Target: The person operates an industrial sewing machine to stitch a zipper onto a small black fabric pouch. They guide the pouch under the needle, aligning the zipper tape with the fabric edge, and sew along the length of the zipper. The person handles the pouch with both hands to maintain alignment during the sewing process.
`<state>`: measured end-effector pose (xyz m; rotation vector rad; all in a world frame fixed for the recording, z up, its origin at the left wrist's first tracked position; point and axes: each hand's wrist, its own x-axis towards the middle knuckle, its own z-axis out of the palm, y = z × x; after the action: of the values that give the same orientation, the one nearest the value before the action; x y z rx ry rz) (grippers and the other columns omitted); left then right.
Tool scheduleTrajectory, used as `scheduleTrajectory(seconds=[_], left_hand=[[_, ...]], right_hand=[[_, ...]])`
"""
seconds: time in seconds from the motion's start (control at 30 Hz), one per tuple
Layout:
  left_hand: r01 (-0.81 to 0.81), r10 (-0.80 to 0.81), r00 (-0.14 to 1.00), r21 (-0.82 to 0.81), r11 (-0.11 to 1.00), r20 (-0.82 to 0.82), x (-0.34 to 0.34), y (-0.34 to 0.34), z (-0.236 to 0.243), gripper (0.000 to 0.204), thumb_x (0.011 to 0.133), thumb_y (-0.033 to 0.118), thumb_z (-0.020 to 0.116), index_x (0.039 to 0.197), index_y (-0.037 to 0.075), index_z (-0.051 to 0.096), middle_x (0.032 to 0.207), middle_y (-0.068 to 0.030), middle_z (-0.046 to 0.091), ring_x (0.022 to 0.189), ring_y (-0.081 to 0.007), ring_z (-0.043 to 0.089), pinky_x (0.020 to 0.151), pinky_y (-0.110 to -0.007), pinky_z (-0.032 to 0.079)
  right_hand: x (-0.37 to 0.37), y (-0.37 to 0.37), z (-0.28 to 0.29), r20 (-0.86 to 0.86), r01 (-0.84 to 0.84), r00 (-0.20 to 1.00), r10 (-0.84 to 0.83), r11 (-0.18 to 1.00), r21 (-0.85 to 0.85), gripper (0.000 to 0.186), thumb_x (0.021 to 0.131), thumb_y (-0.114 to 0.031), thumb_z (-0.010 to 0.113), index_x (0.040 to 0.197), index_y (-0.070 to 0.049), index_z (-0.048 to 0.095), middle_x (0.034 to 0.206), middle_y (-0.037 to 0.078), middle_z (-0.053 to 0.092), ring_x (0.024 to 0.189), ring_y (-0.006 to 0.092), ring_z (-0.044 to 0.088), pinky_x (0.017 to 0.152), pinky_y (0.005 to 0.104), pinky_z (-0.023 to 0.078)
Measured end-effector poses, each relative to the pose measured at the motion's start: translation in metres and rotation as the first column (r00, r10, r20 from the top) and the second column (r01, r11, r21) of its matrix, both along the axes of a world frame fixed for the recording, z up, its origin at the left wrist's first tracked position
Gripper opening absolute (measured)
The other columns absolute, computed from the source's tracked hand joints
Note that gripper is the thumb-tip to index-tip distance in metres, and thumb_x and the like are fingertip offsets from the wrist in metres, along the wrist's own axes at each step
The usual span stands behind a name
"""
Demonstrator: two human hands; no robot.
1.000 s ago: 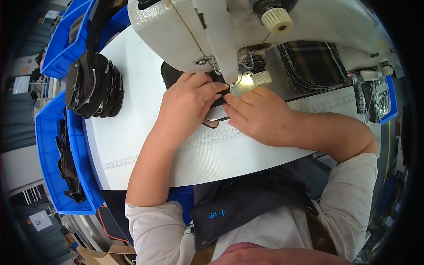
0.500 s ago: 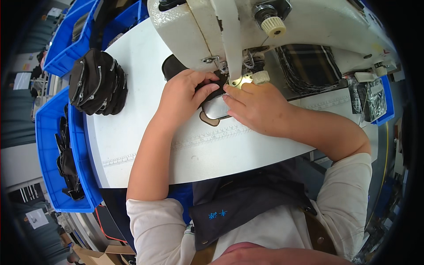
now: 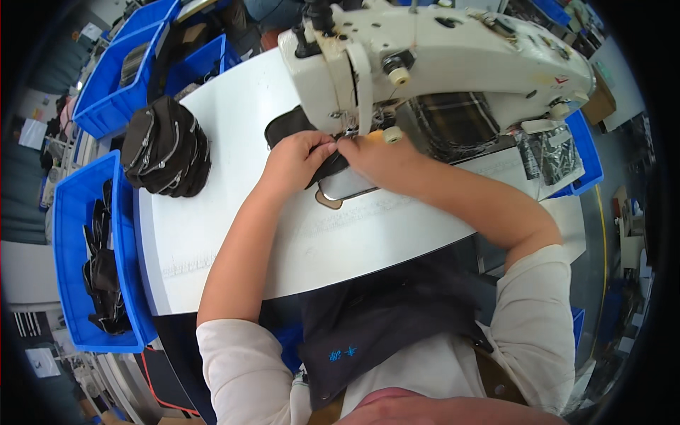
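Note:
A dark brown fabric piece [image 3: 285, 127] lies under the head of a white sewing machine [image 3: 312, 78], its rounded end sticking out to the left. My left hand [image 3: 294, 161] pinches the edge of this fabric between thumb and fingers, just in front of the presser foot. Close against it, my right hand [image 3: 386, 163] has its thumb and fingertips drawn together at the same edge; its other fingers are tucked out of sight behind the hand. Below the hands sits the shiny metal plate [image 3: 348, 185] of the machine bed. The needle is hidden.
On the table's left stands a stack of dark zippered pouches [image 3: 166, 149]. A blue bin [image 3: 127, 283] with dark pieces hangs beside it. Plaid fabric pieces [image 3: 457, 124] are piled under the machine arm. Clear plastic packets [image 3: 559, 156] lie at the right.
The whole view has shifted back, so more of the machine's top shows. My right fingers have drawn in from lying stretched out and now meet my left fingertips at the fabric.

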<state>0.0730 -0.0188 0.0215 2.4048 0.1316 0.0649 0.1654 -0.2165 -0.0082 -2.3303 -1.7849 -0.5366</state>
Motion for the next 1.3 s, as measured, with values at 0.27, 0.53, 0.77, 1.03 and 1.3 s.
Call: scheduleTrajectory(seconds=[0.27,0.53,0.77,1.03,1.3], left_hand=[[-0.046,-0.036,0.966,0.307,0.951,0.258,-0.019,-0.027,-0.007,0.040,0.080,0.012,0.072,0.120,0.007,0.067,0.117,-0.0109,0.068,0.109,-0.0343,0.064,0.091,-0.044,0.055],[-0.133,-0.097,0.888,0.453,0.882,0.449,-0.017,-0.030,-0.010,0.031,0.078,0.007,0.073,0.109,0.009,0.072,0.106,-0.0025,0.069,0.094,-0.0259,0.065,0.074,-0.040,0.057],[-0.132,-0.082,0.901,0.447,0.885,0.427,-0.011,-0.026,-0.012,0.035,0.072,0.012,0.079,0.107,0.012,0.073,0.106,-0.0045,0.071,0.098,-0.0296,0.068,0.075,-0.042,0.058],[-0.206,0.007,0.902,0.418,0.885,0.431,-0.008,-0.031,-0.019,0.032,0.072,0.012,0.079,0.104,0.013,0.072,0.096,-0.0049,0.070,0.091,-0.0282,0.069,0.073,-0.041,0.057],[-0.186,-0.029,0.881,0.403,0.896,0.473,-0.009,-0.030,-0.016,0.029,0.071,0.011,0.082,0.098,0.011,0.070,0.096,-0.0030,0.069,0.091,-0.0275,0.068,0.072,-0.040,0.057]], right_hand=[[0.003,0.006,-0.015,0.107,-0.070,0.993,0.056,0.988,0.137,0.021,0.084,-0.021,0.070,0.101,-0.009,0.066,0.082,0.005,0.066,0.066,0.0225,0.068,0.054,0.0386,0.054],[0.003,0.003,-0.015,0.175,-0.069,0.984,0.042,0.986,0.153,0.009,0.076,-0.021,0.074,0.075,-0.015,0.068,0.085,-0.002,0.054,0.077,0.0149,0.062,0.053,0.0331,0.052],[0.002,0.001,-0.006,0.203,-0.072,0.978,0.044,0.988,0.136,0.013,0.076,-0.018,0.074,0.079,-0.014,0.062,0.079,-0.001,0.055,0.072,0.0149,0.064,0.051,0.0339,0.053],[0.003,0.008,-0.013,0.082,-0.054,0.996,0.039,0.979,0.196,0.017,0.077,-0.019,0.075,0.083,-0.013,0.061,0.074,0.001,0.059,0.066,0.0190,0.065,0.051,0.0370,0.052],[0.005,0.007,-0.012,0.194,-0.079,0.979,0.058,0.992,0.102,0.014,0.079,-0.017,0.073,0.087,-0.014,0.061,0.089,0.001,0.062,0.085,0.0159,0.066,0.055,0.0389,0.052]])
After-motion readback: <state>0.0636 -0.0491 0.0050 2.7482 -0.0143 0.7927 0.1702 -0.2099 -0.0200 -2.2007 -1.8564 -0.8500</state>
